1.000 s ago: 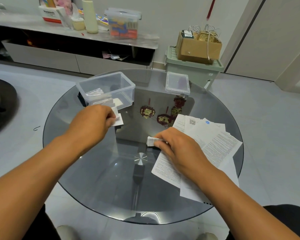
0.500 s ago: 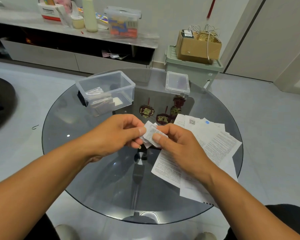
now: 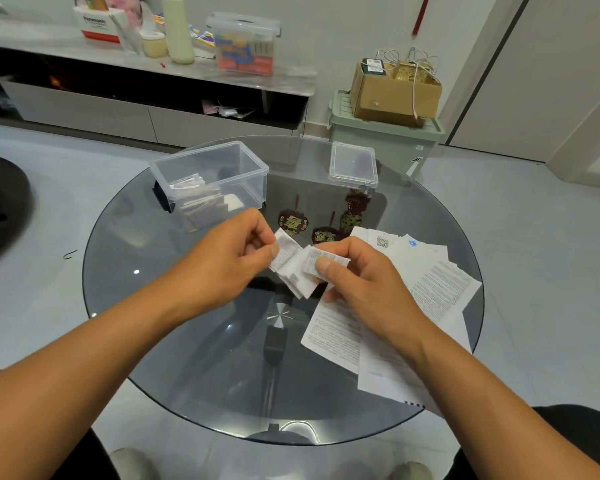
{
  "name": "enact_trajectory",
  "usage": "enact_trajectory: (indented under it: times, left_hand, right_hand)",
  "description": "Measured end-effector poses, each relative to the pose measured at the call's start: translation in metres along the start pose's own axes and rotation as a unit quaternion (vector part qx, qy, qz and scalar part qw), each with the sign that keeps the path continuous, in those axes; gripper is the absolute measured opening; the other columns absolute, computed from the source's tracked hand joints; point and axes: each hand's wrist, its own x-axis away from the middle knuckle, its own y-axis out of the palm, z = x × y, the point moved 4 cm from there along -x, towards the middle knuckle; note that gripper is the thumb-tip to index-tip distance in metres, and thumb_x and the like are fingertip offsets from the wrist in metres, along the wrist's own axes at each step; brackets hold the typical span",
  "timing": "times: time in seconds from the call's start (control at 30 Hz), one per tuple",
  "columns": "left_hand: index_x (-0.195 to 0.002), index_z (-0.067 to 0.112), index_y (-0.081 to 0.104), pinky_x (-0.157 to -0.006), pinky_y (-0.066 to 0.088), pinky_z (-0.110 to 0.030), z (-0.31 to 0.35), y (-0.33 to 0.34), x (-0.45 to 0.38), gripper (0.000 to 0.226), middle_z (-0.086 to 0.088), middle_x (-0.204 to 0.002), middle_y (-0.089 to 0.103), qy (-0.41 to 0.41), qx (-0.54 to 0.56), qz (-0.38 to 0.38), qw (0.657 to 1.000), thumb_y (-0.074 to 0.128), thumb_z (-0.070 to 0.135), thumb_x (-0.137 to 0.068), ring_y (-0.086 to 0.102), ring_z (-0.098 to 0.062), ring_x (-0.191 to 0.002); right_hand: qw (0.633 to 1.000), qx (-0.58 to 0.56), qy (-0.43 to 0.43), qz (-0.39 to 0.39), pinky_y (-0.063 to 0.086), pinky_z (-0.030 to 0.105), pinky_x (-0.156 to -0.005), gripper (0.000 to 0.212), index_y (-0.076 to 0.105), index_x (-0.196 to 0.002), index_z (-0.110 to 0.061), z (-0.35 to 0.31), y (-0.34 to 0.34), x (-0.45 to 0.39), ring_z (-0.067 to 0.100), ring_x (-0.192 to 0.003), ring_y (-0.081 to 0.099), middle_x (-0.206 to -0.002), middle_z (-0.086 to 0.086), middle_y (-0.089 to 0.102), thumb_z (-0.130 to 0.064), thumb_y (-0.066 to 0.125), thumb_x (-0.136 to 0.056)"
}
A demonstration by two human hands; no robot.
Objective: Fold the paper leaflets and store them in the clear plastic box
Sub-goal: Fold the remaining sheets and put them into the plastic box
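Observation:
Above the middle of the round glass table [image 3: 174, 341], both hands hold one small folded leaflet [image 3: 297, 271]. My left hand [image 3: 222, 261] pinches its left end between thumb and fingers. My right hand [image 3: 357, 275] pinches its right end, thumb on top. The clear plastic box [image 3: 253, 168] stands open at the table's far left with several folded leaflets lying inside. A pile of flat printed leaflets [image 3: 430, 292] lies on the table's right side, partly under my right wrist.
The box's clear lid [image 3: 353, 164] lies at the far edge of the table. Red and gold paper ornaments [image 3: 326, 223] show beneath the glass. Behind stand a green bin [image 3: 381, 143] with a cardboard box on top and a low cabinet [image 3: 146, 109].
My left hand came back from the clear box to the table's middle and took the folded leaflet's left end. My right hand lifted that leaflet off the pile; the paper now spreads wider between both hands.

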Motion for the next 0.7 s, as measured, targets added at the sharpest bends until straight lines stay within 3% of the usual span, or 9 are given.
enact_trajectory:
  times: [0.07, 0.17, 0.27, 0.33, 0.4, 0.5, 0.57, 0.63, 0.7]
  left_hand:
    - [-0.093, 0.021, 0.059, -0.058, 0.042, -0.018, 0.002, -0.007, -0.001, 0.009, 0.007, -0.070, 0.056, 0.017, 0.004, 0.021, 1.000, 0.065, 0.016, -0.097, 0.046, -0.004, -0.061]
    - [-0.103, 0.031, 0.055, -0.069, 0.046, -0.014, 0.007, -0.016, -0.003, 0.016, 0.008, -0.085, 0.067, 0.042, 0.019, 0.061, 0.997, 0.063, 0.018, -0.099, 0.058, -0.005, -0.075]
    - [-0.118, 0.038, 0.055, -0.077, 0.046, -0.010, 0.007, -0.018, -0.005, 0.026, 0.018, -0.094, 0.070, 0.035, 0.004, 0.078, 0.996, 0.062, 0.021, -0.100, 0.063, 0.001, -0.093]
    - [-0.115, 0.040, 0.061, -0.078, 0.044, -0.009, 0.009, -0.022, -0.004, 0.024, 0.021, -0.099, 0.066, 0.054, -0.056, 0.105, 0.991, 0.061, 0.021, -0.101, 0.060, 0.004, -0.096]
    - [-0.110, 0.040, 0.064, -0.080, 0.043, -0.011, 0.013, -0.025, -0.002, 0.022, 0.021, -0.103, 0.063, 0.075, -0.094, 0.138, 0.983, 0.059, 0.020, -0.101, 0.058, 0.005, -0.097]
    - [-0.111, 0.030, 0.069, -0.080, 0.055, -0.016, 0.013, -0.023, -0.004, 0.023, 0.012, -0.105, 0.071, 0.009, 0.105, 0.145, 0.984, 0.058, 0.011, -0.102, 0.069, -0.001, -0.095]
    - [-0.117, 0.020, 0.070, -0.076, 0.059, -0.020, 0.011, -0.016, -0.005, 0.025, 0.003, -0.103, 0.077, -0.075, 0.282, 0.088, 0.953, 0.056, 0.005, -0.102, 0.074, -0.009, -0.091]
    - [-0.120, 0.012, 0.070, -0.080, 0.061, -0.027, 0.011, -0.009, -0.004, 0.026, -0.005, -0.105, 0.078, -0.120, 0.351, 0.025, 0.928, 0.057, 0.002, -0.100, 0.076, -0.020, -0.091]
    - [-0.114, 0.010, 0.072, -0.080, 0.062, -0.029, 0.012, -0.004, 0.001, 0.023, -0.009, -0.104, 0.078, -0.136, 0.340, -0.013, 0.931, 0.062, 0.001, -0.096, 0.076, -0.020, -0.090]
  right_hand:
    - [0.999, 0.048, -0.003, 0.012, 0.057, 0.042, -0.096, 0.005, 0.069, -0.102, -0.029, 0.002, -0.003, -0.001, 0.010, -0.109, 0.065, -0.124, -0.018, 0.067, -0.032, 0.065, -0.100]
    - [0.998, 0.053, -0.013, 0.013, 0.044, 0.031, -0.105, 0.008, 0.068, -0.093, -0.026, 0.003, -0.005, -0.002, 0.004, -0.129, 0.053, -0.143, -0.022, 0.055, -0.030, 0.065, -0.099]
    - [0.999, 0.030, -0.025, 0.005, 0.042, 0.025, -0.104, 0.009, 0.069, -0.093, -0.023, 0.001, -0.006, -0.001, 0.001, -0.132, 0.052, -0.145, -0.025, 0.055, -0.028, 0.065, -0.099]
    - [0.999, 0.034, -0.034, 0.004, 0.040, 0.014, -0.096, 0.009, 0.067, -0.093, -0.021, 0.000, -0.005, 0.000, -0.005, -0.130, 0.051, -0.144, -0.027, 0.054, -0.027, 0.065, -0.100]
    - [0.998, 0.046, -0.046, 0.010, 0.040, 0.014, -0.095, 0.008, 0.067, -0.093, -0.023, -0.001, -0.004, 0.000, -0.005, -0.130, 0.050, -0.144, -0.026, 0.054, -0.027, 0.066, -0.099]
    - [0.994, 0.074, -0.076, 0.027, 0.043, 0.024, -0.102, 0.008, 0.067, -0.091, -0.031, -0.003, -0.005, 0.000, -0.003, -0.129, 0.051, -0.140, -0.023, 0.056, -0.029, 0.067, -0.098]
    - [0.990, 0.091, -0.108, 0.031, 0.045, 0.023, -0.098, 0.009, 0.069, -0.091, -0.035, -0.009, -0.005, 0.002, 0.000, -0.123, 0.054, -0.131, -0.021, 0.059, -0.029, 0.068, -0.098]
    - [0.984, 0.110, -0.141, 0.027, 0.045, 0.016, -0.086, 0.010, 0.073, -0.094, -0.036, -0.015, -0.004, 0.004, 0.005, -0.109, 0.058, -0.116, -0.016, 0.062, -0.027, 0.070, -0.097]
    - [0.973, 0.137, -0.183, 0.024, 0.044, 0.014, -0.077, 0.009, 0.078, -0.100, -0.028, -0.019, -0.002, 0.007, 0.009, -0.096, 0.060, -0.103, -0.009, 0.064, -0.023, 0.074, -0.094]
